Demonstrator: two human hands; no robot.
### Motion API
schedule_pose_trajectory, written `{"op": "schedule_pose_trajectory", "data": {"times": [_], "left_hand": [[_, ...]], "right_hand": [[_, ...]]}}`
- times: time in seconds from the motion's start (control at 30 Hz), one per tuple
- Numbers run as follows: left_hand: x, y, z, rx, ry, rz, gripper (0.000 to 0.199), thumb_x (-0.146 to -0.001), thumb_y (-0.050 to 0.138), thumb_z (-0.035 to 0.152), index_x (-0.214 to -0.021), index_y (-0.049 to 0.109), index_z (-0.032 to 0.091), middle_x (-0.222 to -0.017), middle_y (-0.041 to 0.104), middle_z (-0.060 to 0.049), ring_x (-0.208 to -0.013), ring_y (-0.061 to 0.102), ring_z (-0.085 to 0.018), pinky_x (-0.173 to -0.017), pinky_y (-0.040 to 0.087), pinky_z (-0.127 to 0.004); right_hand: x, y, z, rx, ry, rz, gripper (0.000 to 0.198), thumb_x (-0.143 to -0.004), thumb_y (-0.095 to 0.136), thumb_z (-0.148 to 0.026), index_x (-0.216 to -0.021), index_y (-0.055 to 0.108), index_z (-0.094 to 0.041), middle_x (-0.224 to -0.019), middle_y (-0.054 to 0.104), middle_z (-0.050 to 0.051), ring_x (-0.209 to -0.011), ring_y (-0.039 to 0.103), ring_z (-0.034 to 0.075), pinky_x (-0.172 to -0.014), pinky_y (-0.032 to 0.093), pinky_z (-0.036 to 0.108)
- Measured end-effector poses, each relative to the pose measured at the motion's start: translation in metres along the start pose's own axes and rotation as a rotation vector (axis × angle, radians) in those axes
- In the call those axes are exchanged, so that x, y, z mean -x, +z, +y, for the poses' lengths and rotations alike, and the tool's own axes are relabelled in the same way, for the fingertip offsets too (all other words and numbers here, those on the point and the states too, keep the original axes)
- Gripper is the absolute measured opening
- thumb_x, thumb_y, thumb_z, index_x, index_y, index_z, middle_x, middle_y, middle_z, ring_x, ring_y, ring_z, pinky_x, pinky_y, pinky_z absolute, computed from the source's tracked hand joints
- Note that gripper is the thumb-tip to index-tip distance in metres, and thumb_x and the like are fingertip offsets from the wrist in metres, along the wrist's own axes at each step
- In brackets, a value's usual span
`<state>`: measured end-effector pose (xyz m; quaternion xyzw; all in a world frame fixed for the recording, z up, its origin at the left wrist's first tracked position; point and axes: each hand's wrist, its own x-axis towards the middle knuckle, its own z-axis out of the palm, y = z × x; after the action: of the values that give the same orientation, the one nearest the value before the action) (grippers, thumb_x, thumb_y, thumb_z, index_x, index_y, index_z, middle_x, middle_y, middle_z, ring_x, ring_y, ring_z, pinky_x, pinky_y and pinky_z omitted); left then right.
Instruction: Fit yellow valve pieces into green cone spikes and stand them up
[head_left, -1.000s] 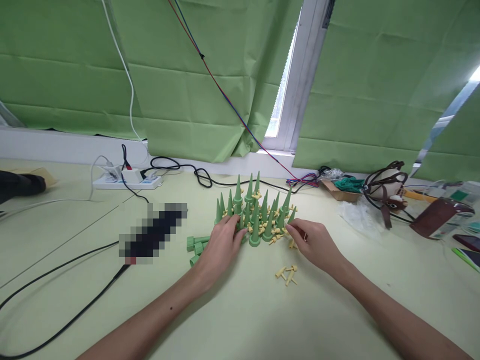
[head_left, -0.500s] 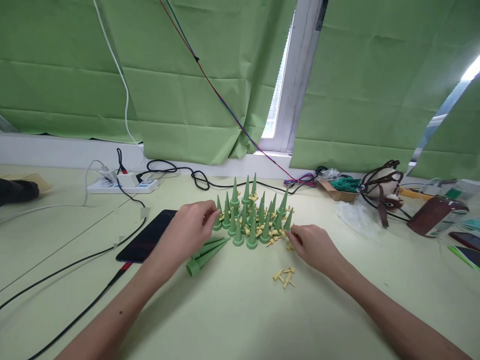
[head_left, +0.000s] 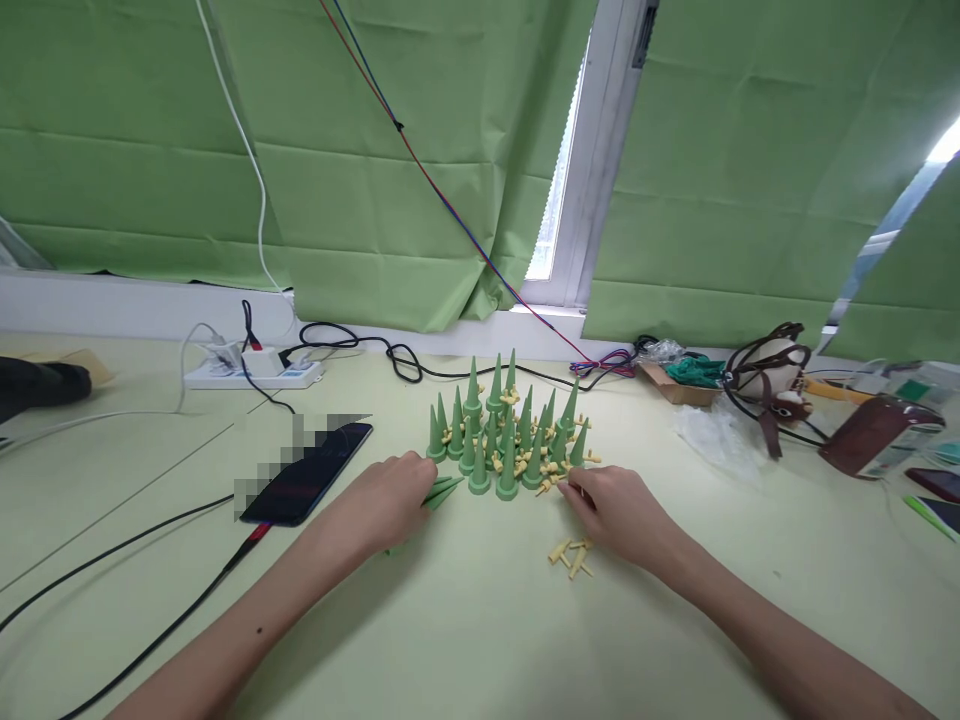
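Several green cone-shaped watering spikes (head_left: 506, 470) stand points up in a close group. Small yellow valve pieces (head_left: 551, 480) lie among them and at their front right edge. My left hand (head_left: 401, 495) is over two or so green watering spikes (head_left: 444, 490) lying on their sides left of the group. Its fingers are curled down around them and largely hidden. At the group's front right corner, my right hand (head_left: 615, 505) has thumb and forefinger pinched at a yellow valve piece. A small loose pile of yellow valve pieces (head_left: 574, 557) lies just in front of that hand.
A dark phone (head_left: 311, 475) with a cable plugged in lies left of my left hand. Behind are a power strip (head_left: 255, 375) and a black cable (head_left: 405, 362). To the right are a plastic bag (head_left: 720, 435), a cardboard box (head_left: 679, 388) and a dark red container (head_left: 881, 437).
My left hand has come down from beside the standing spikes onto the lying ones. My right hand has shifted slightly left and nearer to me, to the yellow pieces.
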<state>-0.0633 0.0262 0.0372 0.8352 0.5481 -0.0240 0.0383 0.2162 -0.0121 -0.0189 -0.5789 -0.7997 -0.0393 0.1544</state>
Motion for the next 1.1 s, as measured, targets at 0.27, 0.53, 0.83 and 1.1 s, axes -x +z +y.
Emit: {"op": "schedule_pose_trajectory", "data": {"times": [0.27, 0.53, 0.83, 1.1], "left_hand": [[0.0, 0.003, 0.008, -0.034, -0.005, -0.015, 0.028, -0.068, 0.054, 0.006, -0.057, 0.032, 0.02, -0.067, 0.051, -0.004, -0.066, 0.058, -0.024, -0.058, 0.031, -0.032], [0.018, -0.001, 0.008, -0.133, 0.016, -0.033, 0.02, -0.074, 0.049, 0.01, -0.059, 0.04, 0.02, -0.067, 0.054, -0.006, -0.062, 0.056, -0.024, -0.054, 0.025, -0.033], [0.016, -0.015, 0.049, 0.156, 0.412, 0.084, 0.012, -0.088, 0.049, 0.025, -0.077, 0.054, 0.021, -0.063, 0.058, -0.002, -0.063, 0.055, -0.02, -0.052, 0.026, -0.03], [-0.014, 0.018, 0.058, 0.311, 0.619, 0.186, 0.016, -0.088, 0.048, 0.022, -0.074, 0.041, 0.02, -0.054, 0.047, 0.005, -0.048, 0.043, -0.012, -0.049, 0.025, -0.026]], "right_hand": [[-0.002, -0.007, 0.0, 0.131, 0.103, -0.078, 0.027, -0.095, 0.05, -0.015, -0.068, 0.051, -0.02, -0.065, 0.066, 0.004, -0.058, 0.061, 0.02, -0.051, 0.02, 0.029], [0.002, -0.01, -0.007, 0.247, 0.217, -0.201, 0.021, -0.095, 0.056, -0.024, -0.074, 0.059, -0.019, -0.076, 0.072, 0.009, -0.068, 0.069, 0.026, -0.051, 0.018, 0.03], [0.002, -0.008, -0.006, 0.223, 0.275, -0.273, 0.022, -0.101, 0.051, -0.033, -0.09, 0.06, -0.016, -0.086, 0.073, 0.012, -0.08, 0.072, 0.031, -0.051, 0.019, 0.03], [0.0, -0.003, -0.003, 0.204, 0.247, -0.289, 0.021, -0.103, 0.047, -0.031, -0.096, 0.058, -0.015, -0.087, 0.073, 0.011, -0.08, 0.072, 0.029, -0.051, 0.021, 0.03]]}}
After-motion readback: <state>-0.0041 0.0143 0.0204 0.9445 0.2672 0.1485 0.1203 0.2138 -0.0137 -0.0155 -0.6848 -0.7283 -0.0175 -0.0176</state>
